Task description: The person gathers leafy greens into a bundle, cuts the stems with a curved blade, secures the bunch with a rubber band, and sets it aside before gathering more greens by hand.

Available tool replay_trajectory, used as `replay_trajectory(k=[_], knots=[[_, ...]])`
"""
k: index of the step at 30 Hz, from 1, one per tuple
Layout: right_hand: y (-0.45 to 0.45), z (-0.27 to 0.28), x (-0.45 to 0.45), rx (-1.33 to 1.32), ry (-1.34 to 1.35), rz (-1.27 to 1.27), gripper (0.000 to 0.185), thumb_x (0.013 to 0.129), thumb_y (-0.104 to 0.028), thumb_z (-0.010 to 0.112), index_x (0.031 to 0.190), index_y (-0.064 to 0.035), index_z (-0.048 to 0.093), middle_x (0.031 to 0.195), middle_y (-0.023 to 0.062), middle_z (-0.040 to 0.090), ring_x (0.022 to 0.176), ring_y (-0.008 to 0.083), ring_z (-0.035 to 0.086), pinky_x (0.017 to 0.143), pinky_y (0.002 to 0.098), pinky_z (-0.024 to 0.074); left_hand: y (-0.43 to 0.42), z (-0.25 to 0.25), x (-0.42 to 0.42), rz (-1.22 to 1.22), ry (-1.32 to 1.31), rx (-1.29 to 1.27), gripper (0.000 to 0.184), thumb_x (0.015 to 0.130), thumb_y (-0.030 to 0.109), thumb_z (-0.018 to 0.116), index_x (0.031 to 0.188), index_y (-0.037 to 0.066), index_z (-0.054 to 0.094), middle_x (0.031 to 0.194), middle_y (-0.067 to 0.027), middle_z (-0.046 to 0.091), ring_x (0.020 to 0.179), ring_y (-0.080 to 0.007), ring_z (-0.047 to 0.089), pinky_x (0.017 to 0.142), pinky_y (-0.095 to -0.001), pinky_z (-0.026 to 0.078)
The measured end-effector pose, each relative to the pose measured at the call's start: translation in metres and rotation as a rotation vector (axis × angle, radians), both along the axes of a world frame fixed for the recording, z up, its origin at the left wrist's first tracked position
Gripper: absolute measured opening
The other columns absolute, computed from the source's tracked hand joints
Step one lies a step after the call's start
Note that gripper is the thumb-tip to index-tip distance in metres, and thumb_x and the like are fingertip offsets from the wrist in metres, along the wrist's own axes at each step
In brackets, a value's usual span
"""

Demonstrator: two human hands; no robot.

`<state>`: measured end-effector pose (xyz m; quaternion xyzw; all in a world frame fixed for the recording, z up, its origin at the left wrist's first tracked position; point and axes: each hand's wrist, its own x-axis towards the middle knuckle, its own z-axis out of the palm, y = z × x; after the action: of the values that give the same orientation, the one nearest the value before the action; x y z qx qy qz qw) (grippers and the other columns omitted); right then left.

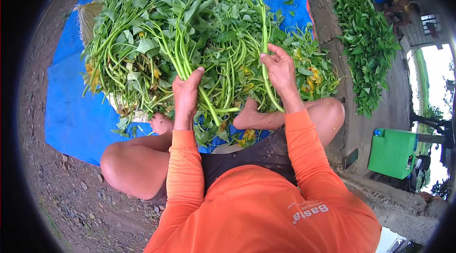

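Note:
My left hand [186, 89] is closed around a small bunch of long green leafy stems [179, 51], their cut ends pointing down toward my lap. In my right hand [279, 69] a single long stem [265, 30] is pinched between thumb and fingers, its leafy tip pointing away from me. Both hands are above a large heap of leafy green vines [137, 6], with some yellowed leaves [313, 76] mixed in. The heap lies in front of my crossed legs.
A blue tarp [71, 120] lies under the heap, with gravelly ground [80, 191] to the left. At right are another pile of leafy greens [365, 49], a green plastic container [392, 153] and a concrete ledge [389, 201]. Another person [401, 12] is at the far right.

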<state>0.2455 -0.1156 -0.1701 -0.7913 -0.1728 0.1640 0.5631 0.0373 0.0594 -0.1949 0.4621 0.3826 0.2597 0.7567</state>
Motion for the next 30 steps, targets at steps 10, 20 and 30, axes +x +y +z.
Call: replay_trajectory(k=[10,20,30], knots=[[0.042,-0.014,-0.066,-0.191,-0.443,0.061,0.025,0.096,-0.017,0.076,0.111,0.0025,0.075,0.084,0.0117,0.076,0.072,0.0161,0.069,0.068,0.0342,0.0549,-0.028,-0.040,0.008,0.048,-0.067,-0.123,0.024,0.094,0.027,0.084,0.095,0.012,0.065,0.081,0.0066,0.058,0.068,-0.0061,0.050,0.061,-0.0257,0.039],[0.050,-0.126,-0.123,-0.160,0.127,0.329,0.019,0.099,-0.016,0.072,0.103,0.0020,0.077,0.088,0.0109,0.079,0.077,0.0143,0.070,0.071,0.0319,0.0559,-0.059,-0.119,0.002,0.333,-0.008,-0.262,0.060,0.096,0.044,0.082,0.128,-0.002,0.061,0.109,-0.0111,0.071,0.092,-0.0194,0.070,0.081,-0.0354,0.060],[0.045,-0.084,-0.120,-0.305,-0.028,0.480,0.017,0.099,-0.012,0.066,0.107,-0.0036,0.079,0.086,0.0075,0.075,0.075,0.0151,0.067,0.072,0.0312,0.0559,-0.047,-0.119,-0.010,0.098,0.086,-0.404,0.034,0.094,0.030,0.083,0.095,-0.003,0.073,0.092,-0.0092,0.074,0.074,-0.0162,0.068,0.063,-0.0333,0.056]])
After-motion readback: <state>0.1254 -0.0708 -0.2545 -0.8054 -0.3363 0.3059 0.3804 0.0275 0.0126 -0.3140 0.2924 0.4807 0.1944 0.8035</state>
